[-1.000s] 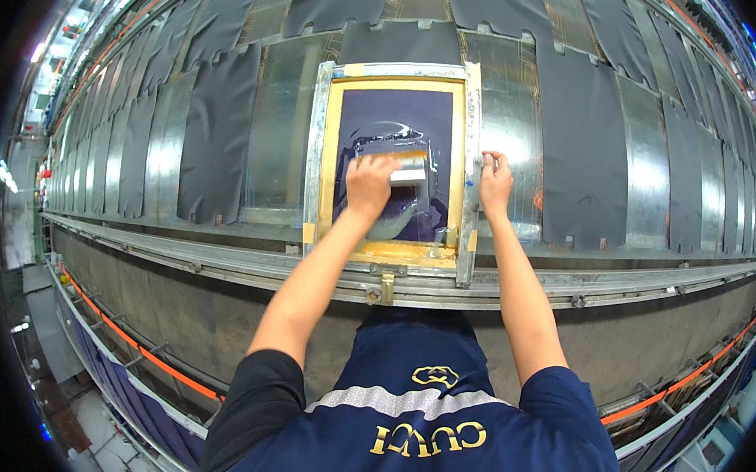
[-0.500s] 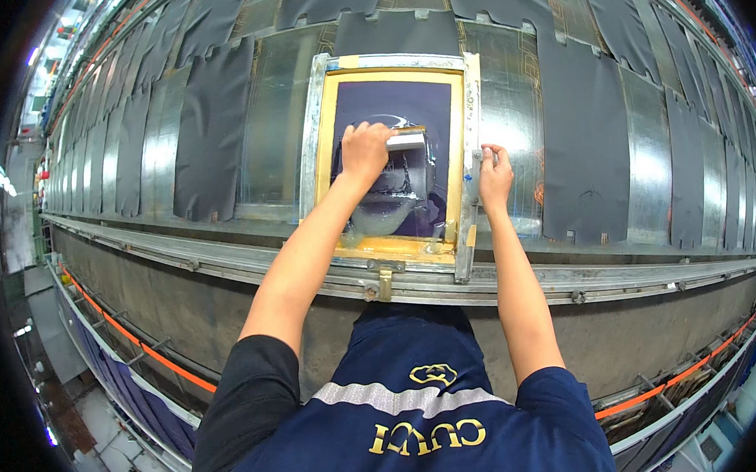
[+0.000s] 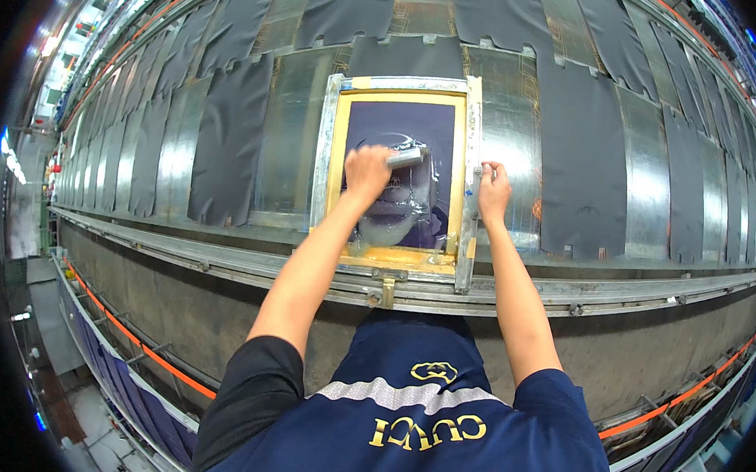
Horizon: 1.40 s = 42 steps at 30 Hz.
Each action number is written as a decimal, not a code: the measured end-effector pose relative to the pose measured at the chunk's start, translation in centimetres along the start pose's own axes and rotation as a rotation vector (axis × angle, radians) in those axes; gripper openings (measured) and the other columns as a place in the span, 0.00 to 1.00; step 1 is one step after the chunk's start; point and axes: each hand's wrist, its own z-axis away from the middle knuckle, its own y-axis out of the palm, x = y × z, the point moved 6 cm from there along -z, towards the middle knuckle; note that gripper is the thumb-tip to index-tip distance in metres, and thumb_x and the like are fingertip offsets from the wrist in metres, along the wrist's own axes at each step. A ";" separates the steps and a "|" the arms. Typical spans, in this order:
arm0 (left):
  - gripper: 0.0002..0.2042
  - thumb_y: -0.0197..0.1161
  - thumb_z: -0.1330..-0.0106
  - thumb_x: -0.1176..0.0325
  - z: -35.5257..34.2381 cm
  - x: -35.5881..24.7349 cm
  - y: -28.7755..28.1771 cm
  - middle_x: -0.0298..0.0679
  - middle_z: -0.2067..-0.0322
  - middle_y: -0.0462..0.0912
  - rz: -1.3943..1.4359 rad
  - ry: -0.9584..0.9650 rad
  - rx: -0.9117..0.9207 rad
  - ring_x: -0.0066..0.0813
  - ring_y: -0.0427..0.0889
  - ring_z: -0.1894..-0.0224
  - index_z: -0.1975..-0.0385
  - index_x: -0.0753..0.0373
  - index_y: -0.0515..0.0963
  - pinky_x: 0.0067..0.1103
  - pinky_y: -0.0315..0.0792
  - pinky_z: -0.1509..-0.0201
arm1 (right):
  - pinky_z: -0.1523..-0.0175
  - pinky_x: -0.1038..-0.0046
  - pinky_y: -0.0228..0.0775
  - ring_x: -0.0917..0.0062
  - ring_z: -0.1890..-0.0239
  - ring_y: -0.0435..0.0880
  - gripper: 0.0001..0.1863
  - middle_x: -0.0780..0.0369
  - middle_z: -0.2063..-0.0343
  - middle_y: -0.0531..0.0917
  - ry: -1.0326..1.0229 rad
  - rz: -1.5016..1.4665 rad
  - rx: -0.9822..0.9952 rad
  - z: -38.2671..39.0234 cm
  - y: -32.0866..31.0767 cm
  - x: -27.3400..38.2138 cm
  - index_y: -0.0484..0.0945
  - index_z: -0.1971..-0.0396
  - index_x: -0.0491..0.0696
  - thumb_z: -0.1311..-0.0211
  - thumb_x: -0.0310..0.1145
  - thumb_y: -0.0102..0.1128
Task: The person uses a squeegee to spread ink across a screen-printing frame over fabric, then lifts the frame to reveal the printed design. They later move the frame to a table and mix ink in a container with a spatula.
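A screen-printing frame (image 3: 334,110) with metal outer bars and a yellow inner border lies on a long metal table, its dark purple mesh (image 3: 402,115) smeared with glossy, translucent wet ink in the middle and lower part. My left hand (image 3: 366,174) is closed round the left end of a short squeegee (image 3: 405,158) with a metallic-looking surface, held over the ink, slightly blurred. At the frame's right bar, my right hand (image 3: 493,187) grips the outer edge near a small knob, fingers bent.
Dark grey fabric pieces (image 3: 584,174) lie in rows along the metal table (image 3: 509,126). A metal rail (image 3: 612,296) with clamps runs along the near edge, with a bracket (image 3: 388,291) below the frame. Orange rails (image 3: 144,342) and white shelving structures run below on both sides.
The squeegee has moved toward the screen's far end since a second ago and now sits more slanted. The whole view has shifted slightly downward. My right hand keeps its place on the frame.
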 end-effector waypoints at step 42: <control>0.20 0.79 0.50 0.65 17.6 48.9 -15.0 0.43 0.62 0.92 0.221 0.028 0.992 0.41 0.90 0.57 0.54 0.54 0.89 0.34 0.81 0.52 | 0.59 0.59 0.74 0.59 0.69 0.86 0.12 0.52 0.72 0.86 -0.057 -0.039 -0.032 24.1 44.9 20.1 0.83 0.53 0.48 0.23 0.39 0.55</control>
